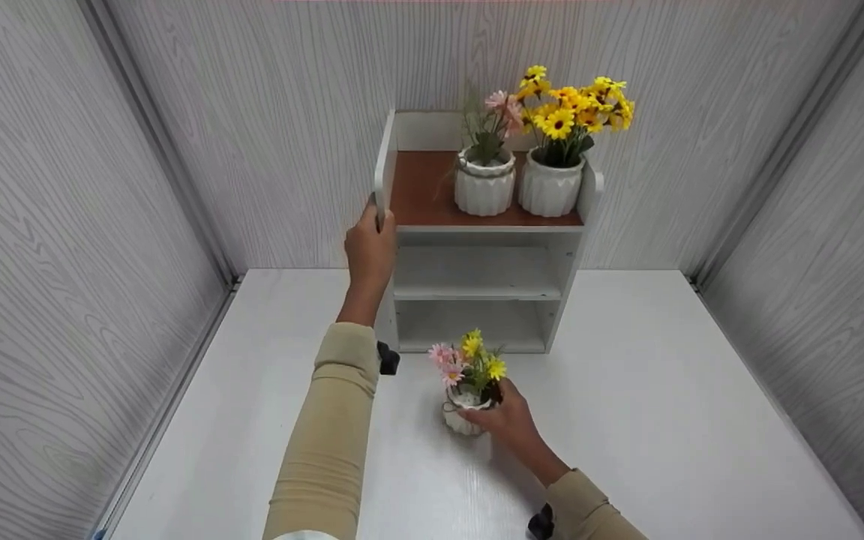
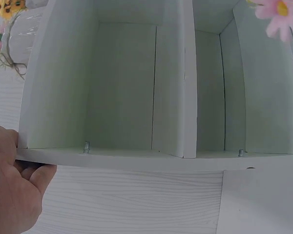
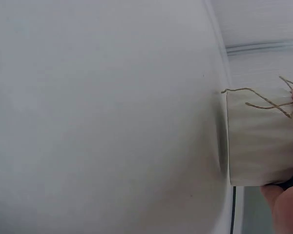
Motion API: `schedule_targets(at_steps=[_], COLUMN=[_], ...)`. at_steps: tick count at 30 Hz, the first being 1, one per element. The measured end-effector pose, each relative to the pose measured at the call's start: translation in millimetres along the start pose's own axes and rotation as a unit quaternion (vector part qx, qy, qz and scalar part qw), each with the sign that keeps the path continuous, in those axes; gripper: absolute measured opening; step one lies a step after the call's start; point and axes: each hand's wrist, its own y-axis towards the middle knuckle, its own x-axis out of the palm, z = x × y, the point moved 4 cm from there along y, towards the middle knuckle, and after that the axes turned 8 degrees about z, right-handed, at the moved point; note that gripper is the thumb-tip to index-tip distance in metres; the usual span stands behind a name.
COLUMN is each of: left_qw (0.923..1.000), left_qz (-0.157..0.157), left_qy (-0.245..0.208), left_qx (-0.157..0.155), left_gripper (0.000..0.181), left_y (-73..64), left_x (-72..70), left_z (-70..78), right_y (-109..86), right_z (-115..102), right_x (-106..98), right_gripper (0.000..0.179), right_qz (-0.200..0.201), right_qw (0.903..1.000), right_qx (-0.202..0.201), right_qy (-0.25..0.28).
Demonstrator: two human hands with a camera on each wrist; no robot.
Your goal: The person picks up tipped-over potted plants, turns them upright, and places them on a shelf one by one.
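My left hand [image 1: 370, 251] grips the left side panel of a small white shelf unit [image 1: 477, 294] near its brown top board. In the left wrist view the fingers of the left hand [image 2: 14, 180] curl round the panel's edge. In front of the unit, my right hand [image 1: 513, 420] holds a white ribbed flowerpot [image 1: 460, 424] by its rim, with pink and yellow flowers [image 1: 469, 358] in it. The right wrist view shows this pot [image 3: 261, 141] from the side, twine tied round it, its base close to the white tabletop.
On the brown top board [image 1: 424, 191] stand a pot with pink flowers [image 1: 484, 187] and, right of it, a pot with yellow flowers [image 1: 552, 187]. Below are two open compartments divided by a white board [image 1: 477, 283]. Wood-grain panels [image 1: 289, 135] enclose the white table [image 1: 672, 420].
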Motion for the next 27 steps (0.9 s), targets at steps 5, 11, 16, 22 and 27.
schedule_targets(at_steps=[5, 11, 16, 22, 27], left_qw=[1.0, 0.9997, 0.999, 0.9986, 0.9984], left_qz=[-0.006, -0.023, -0.045, -0.052, -0.054], left_qy=[0.002, 0.004, 0.004, 0.002, -0.003], left_qx=[0.005, 0.004, -0.001, -0.007, -0.015], left_gripper=[0.021, 0.019, 0.019, 0.027, 0.026], left_y=[0.2, 0.6, 2.0, 3.8, 3.4], left_x=[-4.4, -7.8, -7.4, -7.6, -5.6], left_z=[-0.2, -3.6, -5.3, -4.4, -3.3], right_y=[4.2, 15.9, 29.6, 49.0, 66.1], right_z=[-20.0, -60.8, -101.5, -154.4, -191.9], right_x=[-9.4, -24.2, -34.0, -40.9, -42.5], right_gripper=[0.093, 0.094, 0.095, 0.088, 0.085], right_qz=[0.029, 0.049, 0.048, 0.054, 0.073], right_qw=[0.9995, 0.9986, 0.9975, 0.9923, 0.9853], right_qx=[-0.012, -0.023, -0.047, -0.107, -0.153], right_qy=[-0.003, 0.0, 0.023, 0.03, 0.021])
